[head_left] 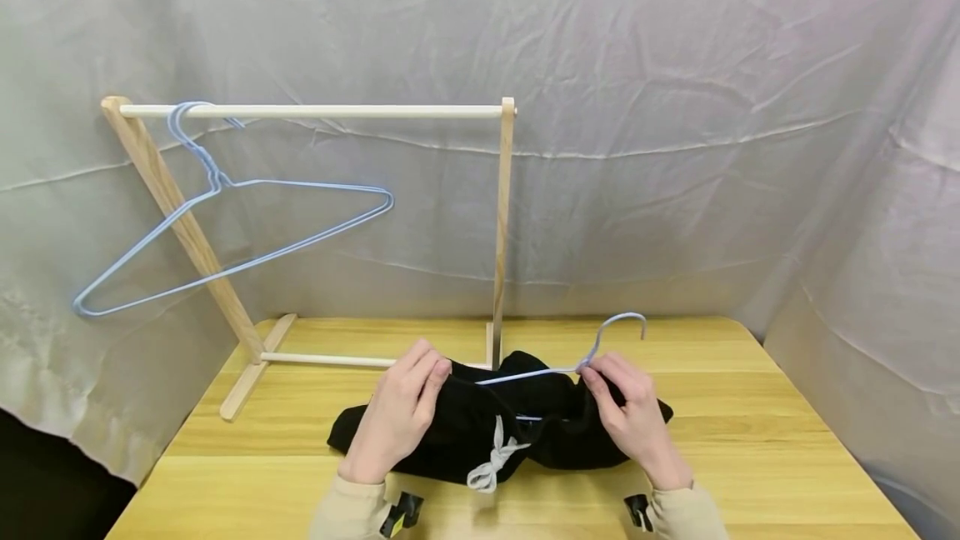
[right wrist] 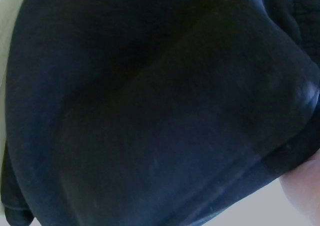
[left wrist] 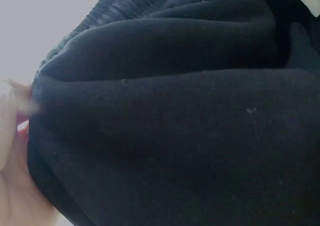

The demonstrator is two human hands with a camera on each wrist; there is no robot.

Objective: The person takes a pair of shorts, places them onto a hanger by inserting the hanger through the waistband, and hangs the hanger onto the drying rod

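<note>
The left hand (head_left: pixel 397 411) grips the edge of a black drawstring garment (head_left: pixel 442 432), bunched between both hands; the right hand (head_left: pixel 630 415) pinches a light-blue wire hanger (head_left: pixel 536 372) below its hook; the grey bow (head_left: pixel 497 458) hangs between the hands, nearer the left.

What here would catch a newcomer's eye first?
The black garment low in the head view stands out first against the yellow wooden table, with a pale drawstring bow at its front and the left hand gripping it. Next comes the light-blue hanger partly inside it, its bare hook rising beside the right hand. Behind, toward the left, a wooden rack carries matching hangers.
</note>
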